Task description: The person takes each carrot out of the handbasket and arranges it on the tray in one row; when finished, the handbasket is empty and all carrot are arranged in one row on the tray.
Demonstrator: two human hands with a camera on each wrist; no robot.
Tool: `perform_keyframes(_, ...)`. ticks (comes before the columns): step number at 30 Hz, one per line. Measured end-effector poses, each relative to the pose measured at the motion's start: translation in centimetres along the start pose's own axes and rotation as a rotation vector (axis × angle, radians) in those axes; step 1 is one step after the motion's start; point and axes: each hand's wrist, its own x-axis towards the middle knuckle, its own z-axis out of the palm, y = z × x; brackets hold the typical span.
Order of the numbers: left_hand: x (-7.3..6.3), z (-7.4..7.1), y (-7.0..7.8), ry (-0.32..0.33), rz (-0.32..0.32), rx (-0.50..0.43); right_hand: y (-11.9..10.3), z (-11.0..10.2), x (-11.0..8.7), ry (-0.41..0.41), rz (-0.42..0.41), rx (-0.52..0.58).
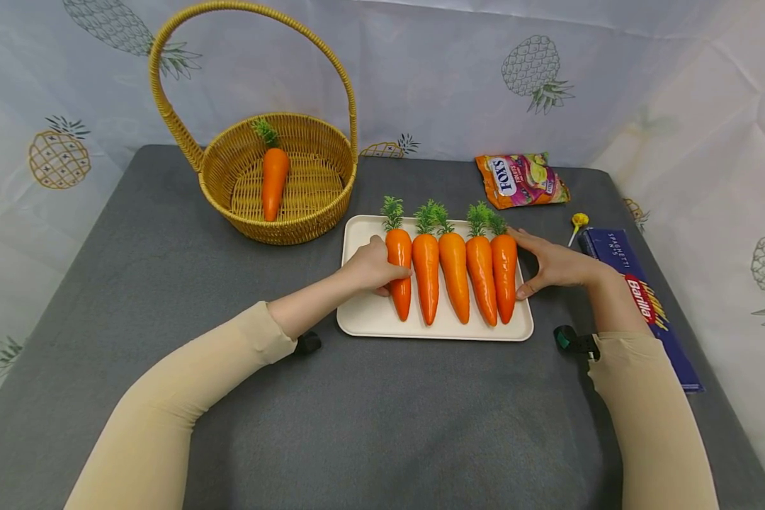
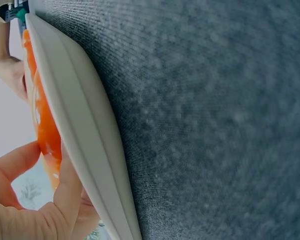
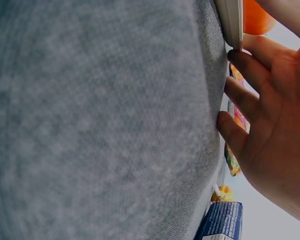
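Several orange carrots with green tops lie side by side on a cream tray (image 1: 370, 324) in the head view. My left hand (image 1: 372, 269) pinches the leftmost carrot (image 1: 399, 248), thumb over it and fingers at its left side. In the left wrist view, the thumb and fingers meet an orange carrot (image 2: 49, 135) above the tray's rim. At the tray's right end, my right hand (image 1: 557, 263) is spread beside the rightmost carrot (image 1: 504, 273). Its fingers (image 3: 252, 70) are extended near the tray's edge in the right wrist view, holding nothing.
A wicker basket (image 1: 338, 212) with a tall handle stands at the back left, one carrot (image 1: 274, 180) inside. An orange candy bag (image 1: 523, 180) lies at the back right. A yellow lollipop (image 1: 579, 221) and a blue spaghetti box (image 1: 612, 248) lie near the right arm.
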Motion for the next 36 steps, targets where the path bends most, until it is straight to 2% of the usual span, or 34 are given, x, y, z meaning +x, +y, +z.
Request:
perform_keyframes(14, -0.2, -0.3, -0.1, -0.010, 0.014, -0.005, -0.2, -0.1, -0.1, -0.002, 0.012, -0.004)
perform_keyframes(19, -0.6, -0.9, -0.4, 0.016, 0.046, 0.004, -0.2, 0.0, -0.2, -0.001, 0.010, -0.002)
perform_keyframes(23, -0.9, -1.6, -0.4, 0.036, 0.080, 0.054, -0.2, -0.1, -0.1, -0.005, 0.013, 0.003)
perform_keyframes(29, -1.4, -2.5, 0.1, 0.089, 0.105, 0.105, -0.1, -0.1, -0.1, -0.006, 0.016, -0.005)
perform_keyframes(36, -2.5, -3.8, 0.7, 0.135, 0.153, 0.109, -0.2, -0.1, -0.2, -0.005, 0.023, -0.014)
